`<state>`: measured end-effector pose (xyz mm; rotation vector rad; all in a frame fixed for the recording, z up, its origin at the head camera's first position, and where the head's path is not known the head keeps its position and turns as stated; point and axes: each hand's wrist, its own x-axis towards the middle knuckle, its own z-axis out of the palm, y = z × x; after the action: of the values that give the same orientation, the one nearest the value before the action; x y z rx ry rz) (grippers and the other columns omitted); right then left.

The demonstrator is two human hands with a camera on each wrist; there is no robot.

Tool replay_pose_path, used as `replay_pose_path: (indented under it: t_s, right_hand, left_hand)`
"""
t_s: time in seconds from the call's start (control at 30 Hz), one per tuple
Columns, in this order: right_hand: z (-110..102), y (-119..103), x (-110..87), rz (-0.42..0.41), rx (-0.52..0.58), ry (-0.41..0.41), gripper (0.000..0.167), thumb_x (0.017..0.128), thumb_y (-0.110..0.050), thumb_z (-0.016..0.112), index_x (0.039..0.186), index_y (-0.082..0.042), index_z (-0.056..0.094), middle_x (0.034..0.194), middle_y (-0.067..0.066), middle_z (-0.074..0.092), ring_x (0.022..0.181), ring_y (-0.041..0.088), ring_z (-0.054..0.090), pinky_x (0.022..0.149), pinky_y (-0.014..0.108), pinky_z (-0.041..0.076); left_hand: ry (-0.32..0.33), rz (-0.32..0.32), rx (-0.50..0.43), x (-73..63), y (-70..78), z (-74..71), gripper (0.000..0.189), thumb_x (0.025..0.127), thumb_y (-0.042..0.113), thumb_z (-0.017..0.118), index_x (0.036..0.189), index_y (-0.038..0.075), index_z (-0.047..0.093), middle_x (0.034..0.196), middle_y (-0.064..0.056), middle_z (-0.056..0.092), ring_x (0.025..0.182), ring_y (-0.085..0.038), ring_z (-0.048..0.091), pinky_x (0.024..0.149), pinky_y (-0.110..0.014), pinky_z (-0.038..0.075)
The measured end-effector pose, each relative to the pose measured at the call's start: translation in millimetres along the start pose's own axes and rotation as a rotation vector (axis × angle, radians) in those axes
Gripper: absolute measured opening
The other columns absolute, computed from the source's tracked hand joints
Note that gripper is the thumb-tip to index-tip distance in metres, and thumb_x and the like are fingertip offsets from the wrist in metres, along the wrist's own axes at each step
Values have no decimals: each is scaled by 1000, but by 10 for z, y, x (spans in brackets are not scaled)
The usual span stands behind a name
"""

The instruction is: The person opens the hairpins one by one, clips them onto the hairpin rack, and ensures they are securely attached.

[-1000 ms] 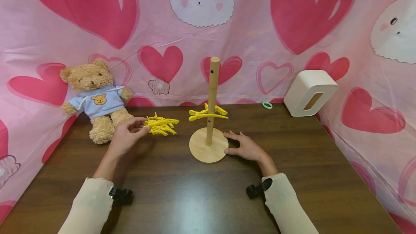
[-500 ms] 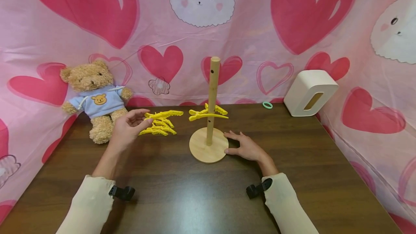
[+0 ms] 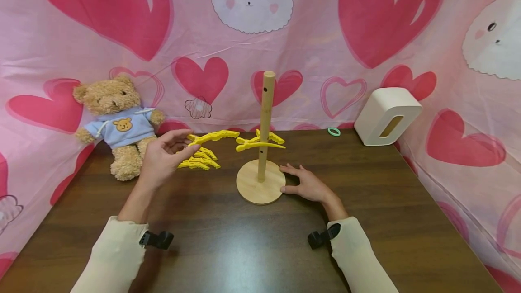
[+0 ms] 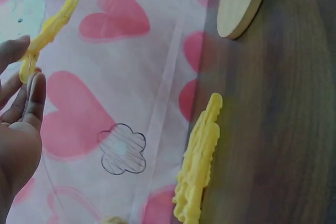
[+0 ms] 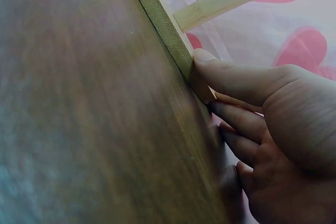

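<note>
Between thumb and fingers, my left hand (image 3: 162, 159) pinches the handle end of a yellow hair clip (image 3: 216, 136), held up above the table with its toothed end pointing right. Below it lies a small pile of yellow hair clips (image 3: 200, 163). To the right stands an upright wooden stand, with a round base (image 3: 249, 190) and a pole (image 3: 267, 103) that has small holes. Yellow hair clips (image 3: 270, 145) stick out from the pole on both sides, partway up. My right hand (image 3: 308, 185) holds the base's right rim, thumb at its near side and fingers farther back.
A teddy bear (image 3: 124, 125) in a blue top sits at the back left. At the back right are a white tissue box (image 3: 372, 123) and a small mint-green ring (image 3: 333, 132). A pink heart-print cloth (image 3: 309, 53) hangs behind the brown table (image 3: 244, 257).
My left hand has lifted one hair clip off the pile and moved it up and to the right, toward the pole. My right hand stays at the base.
</note>
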<state>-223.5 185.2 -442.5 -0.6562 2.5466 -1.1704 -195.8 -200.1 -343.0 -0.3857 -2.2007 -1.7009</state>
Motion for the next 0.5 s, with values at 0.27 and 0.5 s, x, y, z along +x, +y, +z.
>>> replay_pose_path:
  t_s: [0.27, 0.5]
  right_hand:
    - [-2, -9, -7, 2, 10, 3, 67, 92, -26, 77, 149, -4, 49, 157, 18, 38, 152, 37, 16, 120, 60, 6]
    - [-5, -12, -4, -13, -2, 3, 68, 92, -26, 77, 149, -4, 49, 156, 19, 39, 151, 35, 19, 120, 59, 6]
  left_hand:
    - [25, 23, 46, 16, 120, 37, 34, 91, 11, 77, 121, -3, 68, 101, -2, 68, 86, -13, 66, 74, -18, 56]
    - [-12, 155, 98, 33, 200, 155, 26, 87, -2, 78, 111, -7, 69, 97, -14, 68, 85, -11, 63, 77, -16, 54]
